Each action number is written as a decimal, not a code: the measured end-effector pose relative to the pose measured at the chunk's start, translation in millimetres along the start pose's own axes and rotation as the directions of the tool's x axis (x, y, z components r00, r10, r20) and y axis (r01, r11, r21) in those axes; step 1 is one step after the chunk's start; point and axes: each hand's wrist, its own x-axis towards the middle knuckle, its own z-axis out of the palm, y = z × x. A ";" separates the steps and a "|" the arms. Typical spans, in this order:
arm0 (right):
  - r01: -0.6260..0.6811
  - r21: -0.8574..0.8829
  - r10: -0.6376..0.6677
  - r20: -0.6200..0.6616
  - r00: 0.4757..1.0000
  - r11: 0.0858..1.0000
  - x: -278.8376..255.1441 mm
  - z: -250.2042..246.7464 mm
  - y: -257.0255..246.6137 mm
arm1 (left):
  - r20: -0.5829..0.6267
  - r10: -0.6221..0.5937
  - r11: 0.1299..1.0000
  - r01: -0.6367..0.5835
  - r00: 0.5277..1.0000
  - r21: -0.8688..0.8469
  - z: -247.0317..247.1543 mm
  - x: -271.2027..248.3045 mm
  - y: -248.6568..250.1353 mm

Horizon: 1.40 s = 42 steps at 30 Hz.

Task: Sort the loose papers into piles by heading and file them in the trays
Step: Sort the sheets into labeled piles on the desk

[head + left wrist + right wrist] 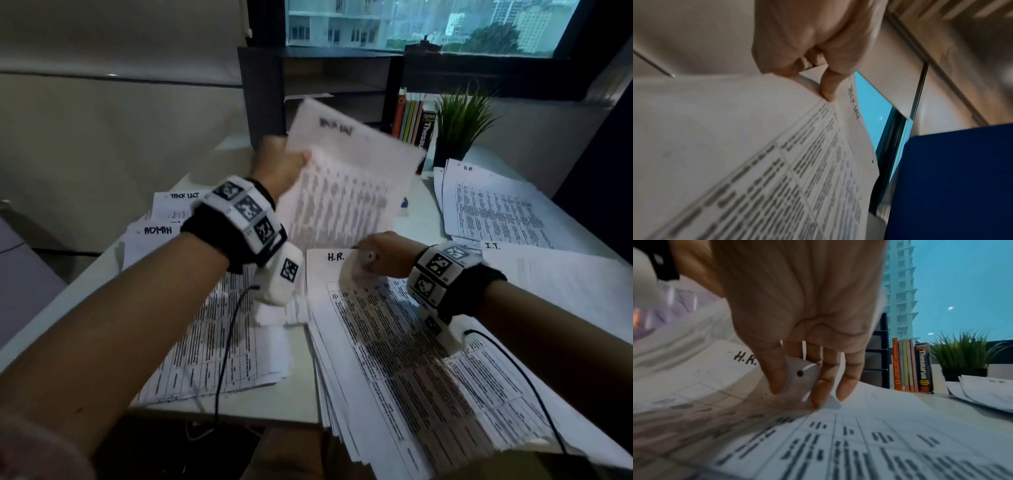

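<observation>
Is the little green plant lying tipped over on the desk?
No, the plant stands upright in its dark pot at the back of the desk, right beside the row of books.

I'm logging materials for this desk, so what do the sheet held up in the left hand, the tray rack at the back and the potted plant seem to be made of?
Sheet: thin matte office paper; it bows in the left hand's grip and print shows through.
Tray rack: dark matte panels, possibly laminated board or metal; unclear.
Potted plant: stiff, uniform green blades in a black pot, probably plastic.
</observation>
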 end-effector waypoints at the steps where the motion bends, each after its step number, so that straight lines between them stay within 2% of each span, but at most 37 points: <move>1: -0.021 -0.010 0.021 0.009 1.000 1.000 1.5 0.7 1.6 | -0.055 0.016 0.999 -0.018 0.998 -0.041 -9.2 3.7 9.1; 3: -0.065 -0.027 0.065 -0.017 0.998 0.998 4.5 -1.9 5.0 | -0.127 0.053 0.995 -0.063 0.991 -0.074 -26.1 10.4 18.4; 4: -0.091 0.012 0.092 -0.076 0.993 0.996 6.1 -6.3 6.7 | -0.151 0.070 0.992 -0.085 0.986 -0.092 -33.3 11.9 19.5; 5: -0.108 0.128 0.130 -0.177 0.975 0.986 7.8 -13.3 9.3 | -0.176 0.084 0.986 -0.107 0.981 -0.126 -40.5 10.6 20.5; 6: -0.105 0.318 0.199 -0.281 0.939 0.942 8.5 -23.0 9.9 | -0.210 0.091 0.976 -0.129 0.974 -0.177 -47.5 12.2 18.3; 7: -0.059 0.519 0.272 -0.345 0.898 0.853 11.1 -33.6 10.9 | -0.245 0.094 0.959 -0.154 0.965 -0.239 -54.2 14.4 15.5; 8: 0.011 0.682 0.313 -0.350 0.883 0.731 13.8 -44.5 9.8 | -0.273 0.092 0.937 -0.176 0.957 -0.300 -61.1 16.4 11.5; 9: 0.073 0.783 0.316 -0.332 0.888 0.618 18.5 -52.6 8.1 | -0.288 0.090 0.918 -0.192 0.953 -0.347 -66.5 17.9 8.2; 10: 0.104 0.823 0.302 -0.318 0.899 0.558 22.1 -58.7 4.3 | -0.300 0.082 0.906 -0.196 0.950 -0.375 -70.9 21.5 2.0; 11: 0.125 0.827 0.289 -0.328 0.899 0.548 27.5 -61.9 1.3 | -0.302 0.065 0.900 -0.187 0.951 -0.395 -74.3 22.4 -2.3; 12: 0.124 0.807 0.308 -0.356 0.882 0.578 32.2 -65.2 -5.1 | -0.294 0.046 0.889 -0.173 0.955 -0.423 -80.6 24.6 -9.3; 14: 0.119 0.746 0.347 -0.437 0.830 0.656 40.8 -72.8 -18.2 | -0.227 0.035 0.857 -0.146 0.973 -0.494 -91.5 31.0 -26.0; 15: 0.123 0.716 0.361 -0.483 0.797 0.687 47.0 -76.7 -22.0 | -0.177 0.030 0.876 -0.111 0.984 -0.470 -97.0 34.3 -35.0; 16: 0.129 0.693 0.380 -0.530 0.758 0.709 50.9 -81.8 -27.6 | -0.127 0.014 0.929 -0.060 0.992 -0.365 -101.8 37.4 -43.5; 17: 0.146 0.676 0.397 -0.578 0.713 0.722 55.8 -86.2 -31.5 | -0.086 -0.015 0.983 -0.001 0.996 -0.183 -106.5 39.8 -51.8; 18: 0.165 0.672 0.412 -0.609 0.678 0.722 60.3 -89.9 -35.9 | -0.045 -0.044 0.998 0.046 0.998 0.044 -111.1 43.5 -62.6; 19: 0.184 0.677 0.425 -0.626 0.654 0.713 65.4 -92.6 -40.1 | 0.019 -0.086 0.961 0.078 0.996 0.266 -114.4 43.8 -72.4; 20: 0.206 0.683 0.428 -0.634 0.644 0.701 70.0 -94.2 -44.7 | 0.108 -0.151 0.887 0.086 0.983 0.454 -116.8 43.8 -83.5; 21: 0.224 0.690 0.428 -0.634 0.644 0.688 74.9 -94.8 -48.5 | 0.190 -0.227 0.796 0.070 0.955 0.601 -117.8 40.1 -91.0; 23: 0.233 0.713 0.436 -0.618 0.654 0.662 85.0 -94.0 -54.6 | 0.271 -0.400 0.639 0.054 0.875 0.767 -120.8 38.5 -111.2; 25: 0.230 0.736 0.440 -0.592 0.675 0.636 93.9 -90.7 -60.0 | 0.323 -0.505 0.557 0.017 0.800 0.830 -123.1 38.6 -127.8; 26: 0.231 0.746 0.442 -0.581 0.684 0.624 99.1 -88.0 -61.7 | 0.331 -0.529 0.523 -0.006 0.781 0.852 -124.5 38.3 -135.2; 27: 0.230 0.759 0.444 -0.567 0.694 0.609 103.7 -85.3 -63.4 | 0.320 -0.547 0.479 -0.024 0.774 0.877 -125.3 37.0 -139.9; 29: 0.228 0.788 0.443 -0.530 0.723 0.572 109.8 -80.4 -67.7 | 0.274 -0.504 0.396 -0.063 0.819 0.916 -124.9 34.2 -148.9; 31: 0.232 0.812 0.425 -0.497 0.757 0.536 114.9 -76.6 -70.9 | 0.263 -0.446 0.361 -0.097 0.856 0.928 -124.9 34.0 -151.2; 35: 0.222 0.831 0.408 -0.461 0.788 0.510 121.7 -71.1 -77.7 | 0.280 -0.419 0.369 -0.120 0.864 0.922 -126.6 37.1 -154.1; 36: 0.217 0.829 0.411 -0.461 0.786 0.516 124.7 -69.9 -78.6 | 0.292 -0.396 0.399 -0.123 0.870 0.909 -127.3 37.9 -153.8; 39: 0.201 0.827 0.422 -0.458 0.782 0.525 128.5 -67.8 -84.2 | 0.346 -0.307 0.547 -0.133 0.887 0.826 -131.6 35.2 -142.7; 42: 0.222 0.851 0.431 -0.445 0.785 0.475 130.3 -62.8 -90.0 | 0.326 -0.155 0.699 -0.130 0.933 0.704 -145.3 24.3 -124.6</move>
